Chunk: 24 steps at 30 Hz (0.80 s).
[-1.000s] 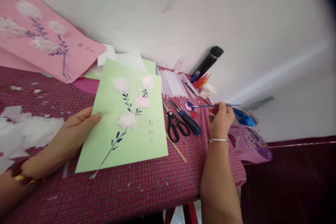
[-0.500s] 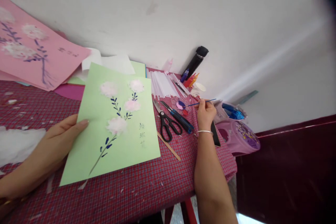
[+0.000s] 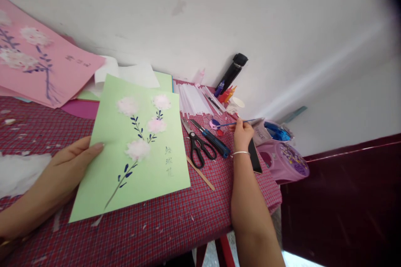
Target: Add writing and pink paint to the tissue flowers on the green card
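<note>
Your left hand (image 3: pixel 72 162) grips the green card (image 3: pixel 152 160) by its edge; your right hand (image 3: pixel 243 134) holds the brush (image 3: pixel 226 124); too much paint (image 3: pixel 215 122) could drip.

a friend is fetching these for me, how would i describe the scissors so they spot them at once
Over the red checked tablecloth, find the green card held by the left hand. Just beyond the card's right edge, the scissors lie between it and the blue knife. Their two black loop handles set them apart from the straight knife and the wooden stick.
</note>
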Each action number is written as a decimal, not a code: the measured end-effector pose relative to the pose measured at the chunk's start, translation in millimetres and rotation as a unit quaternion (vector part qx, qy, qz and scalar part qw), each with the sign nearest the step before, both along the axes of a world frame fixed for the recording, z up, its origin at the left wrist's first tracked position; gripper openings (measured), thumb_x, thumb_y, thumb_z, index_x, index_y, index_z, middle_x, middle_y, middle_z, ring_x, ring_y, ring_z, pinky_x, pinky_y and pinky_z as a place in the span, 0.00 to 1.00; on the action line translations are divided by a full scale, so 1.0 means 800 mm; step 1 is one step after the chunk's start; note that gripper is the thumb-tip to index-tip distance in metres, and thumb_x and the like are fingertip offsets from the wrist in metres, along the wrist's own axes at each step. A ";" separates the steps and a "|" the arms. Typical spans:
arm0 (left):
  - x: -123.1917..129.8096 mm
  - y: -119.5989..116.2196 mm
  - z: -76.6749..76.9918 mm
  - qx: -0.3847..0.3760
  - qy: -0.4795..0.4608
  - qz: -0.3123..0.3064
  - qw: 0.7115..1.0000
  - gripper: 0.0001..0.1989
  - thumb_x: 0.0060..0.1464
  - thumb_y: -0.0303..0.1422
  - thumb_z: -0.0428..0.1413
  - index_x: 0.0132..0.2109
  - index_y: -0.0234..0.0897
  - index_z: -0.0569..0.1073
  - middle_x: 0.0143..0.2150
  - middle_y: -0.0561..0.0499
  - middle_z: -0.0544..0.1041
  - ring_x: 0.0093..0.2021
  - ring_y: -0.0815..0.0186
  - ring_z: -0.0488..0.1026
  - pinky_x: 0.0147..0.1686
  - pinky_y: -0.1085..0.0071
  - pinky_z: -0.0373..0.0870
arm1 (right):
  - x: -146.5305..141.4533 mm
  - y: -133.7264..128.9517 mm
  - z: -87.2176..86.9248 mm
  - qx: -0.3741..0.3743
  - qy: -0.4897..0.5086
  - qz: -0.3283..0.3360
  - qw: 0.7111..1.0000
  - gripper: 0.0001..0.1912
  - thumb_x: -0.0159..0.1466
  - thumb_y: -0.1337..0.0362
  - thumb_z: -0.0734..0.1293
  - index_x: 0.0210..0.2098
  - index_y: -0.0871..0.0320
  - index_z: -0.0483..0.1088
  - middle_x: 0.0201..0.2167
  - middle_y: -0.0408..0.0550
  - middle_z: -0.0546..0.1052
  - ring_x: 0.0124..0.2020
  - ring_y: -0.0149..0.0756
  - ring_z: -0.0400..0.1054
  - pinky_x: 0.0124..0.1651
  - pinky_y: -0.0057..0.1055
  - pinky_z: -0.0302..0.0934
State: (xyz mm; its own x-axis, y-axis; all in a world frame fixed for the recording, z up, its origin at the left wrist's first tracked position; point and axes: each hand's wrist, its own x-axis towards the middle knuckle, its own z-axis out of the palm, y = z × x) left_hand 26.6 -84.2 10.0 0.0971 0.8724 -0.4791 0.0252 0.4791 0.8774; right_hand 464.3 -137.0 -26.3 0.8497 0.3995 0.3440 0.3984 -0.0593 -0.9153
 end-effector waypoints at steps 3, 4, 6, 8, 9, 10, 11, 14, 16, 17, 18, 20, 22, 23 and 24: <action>0.001 -0.001 0.006 -0.006 0.003 -0.024 1.000 0.23 0.49 0.33 0.59 0.55 0.44 0.71 0.27 0.56 0.81 0.19 0.63 0.75 0.18 0.70 0.74 | -0.005 0.007 -0.006 0.024 0.038 0.008 0.999 0.17 0.59 0.50 0.64 0.25 0.57 0.66 0.17 0.43 0.74 0.16 0.35 0.67 0.25 0.33 0.66; 0.001 -0.002 0.007 -0.009 0.005 -0.030 1.000 0.22 0.51 0.33 0.58 0.55 0.45 0.71 0.27 0.56 0.81 0.20 0.63 0.76 0.18 0.70 0.74 | -0.006 0.008 -0.006 0.034 0.052 0.008 0.998 0.16 0.59 0.50 0.64 0.26 0.57 0.66 0.17 0.43 0.74 0.16 0.34 0.66 0.25 0.32 0.66; 0.001 -0.002 0.009 -0.007 0.006 -0.033 0.999 0.22 0.52 0.34 0.57 0.55 0.46 0.71 0.27 0.56 0.81 0.19 0.63 0.76 0.18 0.69 0.74 | -0.007 0.009 -0.002 0.054 0.077 0.004 0.996 0.16 0.59 0.50 0.64 0.26 0.57 0.66 0.16 0.42 0.73 0.16 0.33 0.66 0.23 0.31 0.65; 0.001 -0.002 0.008 -0.004 0.007 -0.036 0.999 0.22 0.52 0.35 0.58 0.55 0.46 0.70 0.27 0.56 0.81 0.19 0.62 0.76 0.18 0.69 0.74 | -0.009 0.007 0.006 0.072 0.101 0.002 0.992 0.16 0.59 0.50 0.64 0.26 0.57 0.65 0.16 0.40 0.73 0.16 0.32 0.66 0.23 0.30 0.64; 0.000 -0.003 0.007 -0.003 0.005 -0.037 0.999 0.22 0.52 0.35 0.58 0.56 0.46 0.70 0.27 0.56 0.81 0.19 0.62 0.75 0.18 0.69 0.74 | -0.012 0.006 0.011 0.079 0.114 0.007 0.990 0.16 0.59 0.51 0.65 0.26 0.57 0.65 0.16 0.40 0.72 0.16 0.32 0.66 0.22 0.29 0.64; 0.000 -0.003 0.005 0.000 0.001 -0.038 0.999 0.22 0.52 0.35 0.59 0.56 0.45 0.70 0.27 0.55 0.81 0.20 0.62 0.75 0.18 0.69 0.73 | -0.016 0.005 0.017 0.085 0.127 0.015 0.988 0.15 0.60 0.51 0.65 0.26 0.57 0.65 0.16 0.39 0.72 0.16 0.31 0.66 0.22 0.28 0.64; -0.001 -0.003 0.003 0.004 -0.006 -0.038 0.999 0.22 0.52 0.35 0.59 0.55 0.44 0.70 0.27 0.55 0.81 0.20 0.63 0.75 0.18 0.70 0.73 | -0.023 0.003 0.023 0.091 0.141 0.029 0.985 0.15 0.60 0.52 0.66 0.26 0.57 0.65 0.16 0.39 0.71 0.16 0.30 0.66 0.22 0.27 0.64; -0.001 -0.003 -0.004 0.019 -0.053 -0.036 0.998 0.21 0.51 0.35 0.61 0.52 0.40 0.71 0.29 0.54 0.82 0.22 0.65 0.76 0.21 0.73 0.73 | -0.061 0.002 0.039 0.112 0.186 0.103 0.971 0.14 0.60 0.54 0.67 0.27 0.57 0.66 0.17 0.38 0.72 0.17 0.27 0.65 0.23 0.24 0.63; -0.002 -0.001 -0.008 0.026 -0.102 -0.038 0.994 0.20 0.50 0.36 0.62 0.51 0.38 0.72 0.31 0.52 0.82 0.23 0.65 0.76 0.23 0.73 0.74 | -0.096 0.001 0.046 0.128 0.208 0.171 0.954 0.14 0.59 0.54 0.69 0.28 0.58 0.68 0.18 0.38 0.72 0.18 0.26 0.65 0.24 0.23 0.63; -0.002 0.001 -0.010 0.028 -0.127 -0.036 0.991 0.20 0.50 0.36 0.62 0.50 0.37 0.72 0.31 0.50 0.82 0.23 0.65 0.76 0.24 0.72 0.75 | -0.115 -0.001 0.048 0.141 0.207 0.215 0.944 0.14 0.59 0.54 0.70 0.28 0.58 0.68 0.19 0.39 0.73 0.19 0.27 0.66 0.25 0.24 0.63; -0.003 0.003 -0.012 0.029 -0.145 -0.035 0.988 0.19 0.50 0.35 0.62 0.49 0.36 0.72 0.32 0.49 0.82 0.24 0.65 0.77 0.24 0.71 0.75 | -0.134 -0.003 0.050 0.143 0.200 0.256 0.935 0.14 0.60 0.53 0.70 0.29 0.58 0.70 0.20 0.40 0.73 0.20 0.27 0.67 0.26 0.24 0.64; -0.004 0.007 -0.013 0.027 -0.166 -0.026 0.985 0.18 0.50 0.34 0.62 0.48 0.36 0.73 0.33 0.48 0.82 0.25 0.65 0.77 0.25 0.71 0.75 | -0.169 -0.009 0.052 0.113 0.185 0.321 0.922 0.13 0.62 0.53 0.69 0.30 0.57 0.72 0.23 0.43 0.75 0.22 0.30 0.69 0.30 0.27 0.65; -0.004 0.008 -0.014 0.024 -0.171 -0.018 0.985 0.15 0.50 0.33 0.62 0.46 0.36 0.73 0.33 0.49 0.82 0.24 0.67 0.76 0.25 0.72 0.75 | -0.197 -0.017 0.053 0.076 0.173 0.356 0.915 0.12 0.64 0.54 0.68 0.32 0.56 0.73 0.26 0.44 0.76 0.25 0.32 0.70 0.33 0.30 0.66; -0.005 0.008 -0.014 0.024 -0.171 -0.016 0.985 0.15 0.50 0.33 0.62 0.46 0.36 0.73 0.33 0.50 0.81 0.24 0.67 0.76 0.25 0.72 0.75 | -0.207 -0.021 0.053 0.065 0.168 0.362 0.915 0.12 0.65 0.54 0.67 0.32 0.56 0.74 0.28 0.45 0.76 0.25 0.32 0.70 0.35 0.31 0.66; -0.005 0.007 -0.013 0.025 -0.171 -0.016 0.985 0.14 0.50 0.33 0.61 0.45 0.36 0.73 0.33 0.50 0.81 0.24 0.67 0.76 0.25 0.72 0.75 | -0.215 -0.024 0.054 0.060 0.161 0.362 0.916 0.12 0.65 0.55 0.67 0.31 0.55 0.74 0.29 0.45 0.76 0.26 0.33 0.70 0.36 0.32 0.66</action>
